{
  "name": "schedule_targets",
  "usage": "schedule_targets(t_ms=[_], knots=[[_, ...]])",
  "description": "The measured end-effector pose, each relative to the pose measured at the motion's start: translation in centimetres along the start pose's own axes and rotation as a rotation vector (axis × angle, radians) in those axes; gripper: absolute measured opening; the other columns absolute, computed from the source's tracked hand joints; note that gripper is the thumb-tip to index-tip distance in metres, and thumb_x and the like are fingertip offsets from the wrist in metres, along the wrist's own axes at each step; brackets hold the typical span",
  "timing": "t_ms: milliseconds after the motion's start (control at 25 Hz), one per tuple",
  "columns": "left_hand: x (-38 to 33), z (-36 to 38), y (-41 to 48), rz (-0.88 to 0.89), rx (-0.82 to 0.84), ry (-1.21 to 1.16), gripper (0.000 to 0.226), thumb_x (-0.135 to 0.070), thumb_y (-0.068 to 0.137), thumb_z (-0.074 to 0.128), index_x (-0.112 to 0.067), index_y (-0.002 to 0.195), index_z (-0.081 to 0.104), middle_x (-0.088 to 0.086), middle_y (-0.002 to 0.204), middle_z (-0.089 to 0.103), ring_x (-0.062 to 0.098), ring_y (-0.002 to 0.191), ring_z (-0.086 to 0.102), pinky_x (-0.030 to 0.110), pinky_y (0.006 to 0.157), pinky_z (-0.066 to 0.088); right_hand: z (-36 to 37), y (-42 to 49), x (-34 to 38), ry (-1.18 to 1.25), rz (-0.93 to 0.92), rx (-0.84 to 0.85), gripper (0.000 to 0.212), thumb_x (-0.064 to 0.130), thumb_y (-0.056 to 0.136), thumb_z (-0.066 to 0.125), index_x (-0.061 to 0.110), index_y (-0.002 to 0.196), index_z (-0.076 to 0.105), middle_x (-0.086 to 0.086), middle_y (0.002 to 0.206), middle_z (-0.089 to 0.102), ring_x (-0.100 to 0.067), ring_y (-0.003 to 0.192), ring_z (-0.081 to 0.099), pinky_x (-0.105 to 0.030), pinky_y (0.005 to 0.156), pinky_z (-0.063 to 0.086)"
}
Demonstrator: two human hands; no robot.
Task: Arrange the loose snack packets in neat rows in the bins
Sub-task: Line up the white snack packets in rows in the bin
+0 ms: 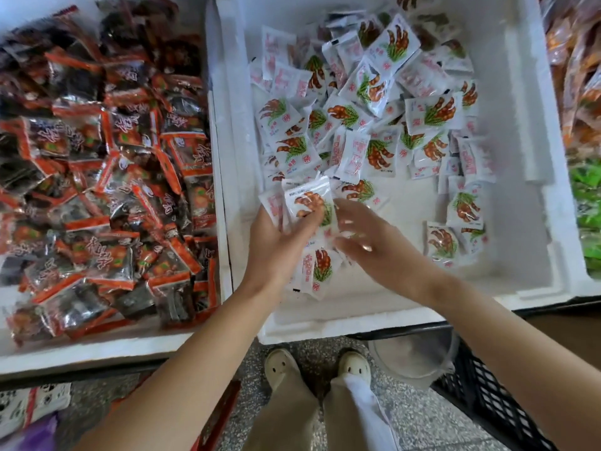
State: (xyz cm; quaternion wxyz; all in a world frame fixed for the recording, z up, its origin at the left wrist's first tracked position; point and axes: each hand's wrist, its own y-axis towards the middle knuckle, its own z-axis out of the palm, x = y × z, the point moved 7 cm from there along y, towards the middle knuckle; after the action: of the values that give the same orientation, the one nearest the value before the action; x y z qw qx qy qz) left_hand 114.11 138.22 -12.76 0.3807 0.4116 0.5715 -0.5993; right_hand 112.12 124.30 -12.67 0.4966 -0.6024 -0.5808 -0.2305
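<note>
A white foam bin (406, 310) holds a loose heap of small white snack packets (367, 109) printed with brown chicken feet and green leaves. My left hand (279, 245) grips a small stack of these packets (307, 203) upright near the bin's front left. My right hand (370, 239), blurred by motion, reaches in beside that stack with spread fingers and nothing visibly in it. Under my hands lies another white packet (317, 270). A few more packets (452, 239) sit at the front right of the bin.
To the left, a second white bin (97, 348) is full of dark packets with orange edges (107, 177). Orange and green packets (585, 157) fill bins at the right edge. A black plastic crate (487, 402) stands on the speckled floor by my shoes.
</note>
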Motion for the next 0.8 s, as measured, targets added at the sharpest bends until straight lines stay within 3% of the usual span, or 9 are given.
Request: schedule_targets(t_ms=[120, 240, 360, 440, 520, 600, 680, 720, 800], knots=[[-0.6, -1.0, 0.8, 0.056, 0.002, 0.071, 0.031, -0.009, 0.086, 0.071, -0.02, 0.113, 0.061, -0.016, 0.096, 0.072, -0.002, 0.093, 0.068, 0.013, 0.075, 0.052, -2.2, 0.8, -2.5, -0.368, 0.013, -0.1, 0.046, 0.016, 0.093, 0.055, 0.024, 0.137, 0.041, 0.009, 0.139, 0.047, -0.006, 0.125, 0.044, -0.024, 0.107, 0.033], [-1.0, -1.1, 1.2, 0.07, 0.047, 0.11, 0.03, -0.008, 0.086, 0.07, -0.027, 0.107, 0.061, -0.021, 0.092, 0.072, -0.005, 0.091, 0.068, 0.01, 0.073, 0.051, -1.1, 1.7, -4.8, -0.774, 0.035, 0.071, 0.054, 0.031, 0.089, 0.06, 0.026, 0.138, 0.037, 0.005, 0.142, 0.041, -0.015, 0.13, 0.037, -0.03, 0.108, 0.028], [-0.8, -1.3, 1.3, 0.061, 0.057, 0.119, 0.031, -0.009, 0.086, 0.071, -0.021, 0.114, 0.062, -0.015, 0.099, 0.072, -0.002, 0.093, 0.068, 0.013, 0.075, 0.053, -0.9, 2.1, -6.1, -1.013, 0.115, 0.121, 0.058, 0.046, 0.086, 0.059, 0.02, 0.135, 0.041, 0.0, 0.13, 0.051, -0.02, 0.12, 0.043, -0.031, 0.1, 0.033], [-0.8, -1.5, 1.4, 0.062, 0.064, 0.119, 0.032, -0.009, 0.086, 0.071, -0.021, 0.114, 0.061, -0.014, 0.099, 0.072, -0.002, 0.093, 0.068, 0.014, 0.076, 0.054, -2.1, 1.7, -5.7, -0.872, 0.144, -0.029, 0.042, 0.049, 0.087, 0.056, 0.014, 0.11, 0.058, -0.003, 0.105, 0.061, -0.022, 0.098, 0.054, -0.031, 0.082, 0.039], [-0.8, -1.4, 1.5, 0.063, 0.072, 0.116, 0.032, -0.01, 0.086, 0.071, -0.02, 0.115, 0.061, -0.014, 0.099, 0.072, -0.003, 0.092, 0.068, 0.013, 0.075, 0.053, -3.9, 0.6, -6.2, -0.497, 0.259, -0.21, 0.037, 0.044, 0.089, 0.056, 0.008, 0.08, 0.057, -0.003, 0.072, 0.058, -0.022, 0.068, 0.054, -0.027, 0.058, 0.039], [-0.7, -1.4, 1.5, 0.057, 0.07, 0.114, 0.032, -0.009, 0.086, 0.071, -0.018, 0.115, 0.061, -0.016, 0.095, 0.072, -0.005, 0.089, 0.068, 0.01, 0.071, 0.052, -3.9, -0.1, -7.5, -0.334, 0.415, -0.157, 0.032, 0.036, 0.092, 0.055, 0.009, 0.073, 0.056, 0.002, 0.061, 0.052, -0.015, 0.056, 0.049, -0.019, 0.048, 0.036], [-0.7, -1.3, 1.3, 0.053, 0.074, 0.107, 0.032, -0.008, 0.086, 0.071, -0.018, 0.115, 0.06, -0.016, 0.094, 0.071, -0.005, 0.087, 0.068, 0.01, 0.069, 0.051, -2.9, -0.8, -8.8, -0.528, 0.524, 0.038, 0.03, 0.037, 0.093, 0.054, 0.008, 0.09, 0.061, 0.001, 0.073, 0.059, -0.016, 0.066, 0.057, -0.022, 0.058, 0.045], [-0.7, -1.3, 1.3, 0.055, 0.076, 0.111, 0.033, -0.008, 0.086, 0.071, -0.018, 0.115, 0.06, -0.015, 0.096, 0.071, -0.005, 0.088, 0.068, 0.01, 0.071, 0.051, -2.8, -1.0, -9.0, -0.69, 0.52, 0.047, 0.031, 0.037, 0.092, 0.055, 0.008, 0.101, 0.059, -0.002, 0.087, 0.062, -0.018, 0.079, 0.06, -0.027, 0.068, 0.049], [-1.1, -1.6, 1.2, 0.079, 0.087, 0.136, 0.033, -0.011, 0.085, 0.072, -0.02, 0.115, 0.06, -0.013, 0.101, 0.071, -0.004, 0.093, 0.067, 0.013, 0.076, 0.052, -3.0, -0.8, -7.0, -0.835, 0.372, -0.142, 0.035, 0.031, 0.091, 0.058, 0.011, 0.118, 0.049, -0.003, 0.113, 0.057, -0.019, 0.103, 0.056, -0.029, 0.086, 0.046]])
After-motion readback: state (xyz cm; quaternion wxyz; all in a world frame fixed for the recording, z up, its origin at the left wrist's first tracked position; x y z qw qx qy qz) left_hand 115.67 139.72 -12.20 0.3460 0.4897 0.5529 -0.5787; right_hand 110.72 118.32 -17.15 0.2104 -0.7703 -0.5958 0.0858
